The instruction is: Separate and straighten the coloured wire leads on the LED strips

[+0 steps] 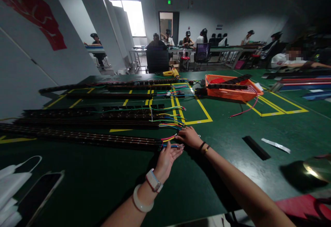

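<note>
A bundle of long dark strips (116,138) with rows of small light spots lies on the green table, with red, yellow and blue wires (168,138) coming out of its right end. My left hand (167,159) is under the blue wire, palm turned up and fingers stretched out. Over the ends of the red and yellow wires, my right hand (190,137) is bent with its fingertips pressed together on them. Just behind, more black strips (129,123) lie parallel, and their coloured wires (170,125) reach toward my right hand.
Yellow tape (200,121) marks the green table (219,171). Farther back are an orange basket (227,94) and a yellow heat gun (172,72). A black strip piece (256,147) and a white strip (276,145) lie right. A phone (38,199) lies front left. People sit at tables beyond.
</note>
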Demonstrator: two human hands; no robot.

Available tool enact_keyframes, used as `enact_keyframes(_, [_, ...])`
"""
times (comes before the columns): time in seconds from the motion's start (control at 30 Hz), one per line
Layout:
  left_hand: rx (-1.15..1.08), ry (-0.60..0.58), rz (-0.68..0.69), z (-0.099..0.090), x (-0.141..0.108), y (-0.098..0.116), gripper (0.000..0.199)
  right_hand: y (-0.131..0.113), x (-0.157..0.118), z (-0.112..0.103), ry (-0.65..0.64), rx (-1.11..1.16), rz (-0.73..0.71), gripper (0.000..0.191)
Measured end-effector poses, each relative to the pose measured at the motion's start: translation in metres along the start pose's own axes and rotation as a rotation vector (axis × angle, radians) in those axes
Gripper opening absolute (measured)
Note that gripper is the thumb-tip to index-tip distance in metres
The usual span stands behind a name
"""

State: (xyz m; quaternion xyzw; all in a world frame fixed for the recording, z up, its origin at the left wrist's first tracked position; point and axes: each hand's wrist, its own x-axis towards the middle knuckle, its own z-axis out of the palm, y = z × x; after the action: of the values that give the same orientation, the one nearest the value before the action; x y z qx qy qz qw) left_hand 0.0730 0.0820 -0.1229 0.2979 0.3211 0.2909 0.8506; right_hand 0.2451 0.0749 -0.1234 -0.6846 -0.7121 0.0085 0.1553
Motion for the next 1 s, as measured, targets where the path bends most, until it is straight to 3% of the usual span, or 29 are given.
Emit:
enact_keyframes(0.2, [0.000, 0.025, -0.015, -0.001, 0.003, -0.001, 0.040, -0.003, -0.030, -0.015, 0.027, 0.051, 0.032, 0.041])
enact_keyframes(0.37, [-0.010, -0.021, -0.009, -0.003, 0.002, -0.002, 0.046, -0.011, -0.046, -0.026, 0.091, 0.130, 0.058, 0.044])
enact_keyframes(0.6, [-0.036, -0.044, 0.005, -0.005, 0.004, -0.003, 0.048, -0.025, -0.043, -0.010, 0.080, 0.143, -0.017, 0.042])
enact_keyframes(0.7, [-0.001, -0.086, -0.089, -0.006, 0.005, 0.000, 0.047, -0.023, -0.040, -0.003, 0.090, 0.152, -0.004, 0.039])
enact_keyframes(0.83, [0.161, -0.169, -0.262, -0.007, 0.002, 0.002, 0.042, -0.016, -0.036, 0.006, 0.113, 0.081, 0.010, 0.035])
enact_keyframes(1.0, [0.429, -0.288, -0.242, 0.000, -0.006, 0.004, 0.044, -0.011, -0.034, 0.012, 0.122, 0.099, 0.021, 0.037])
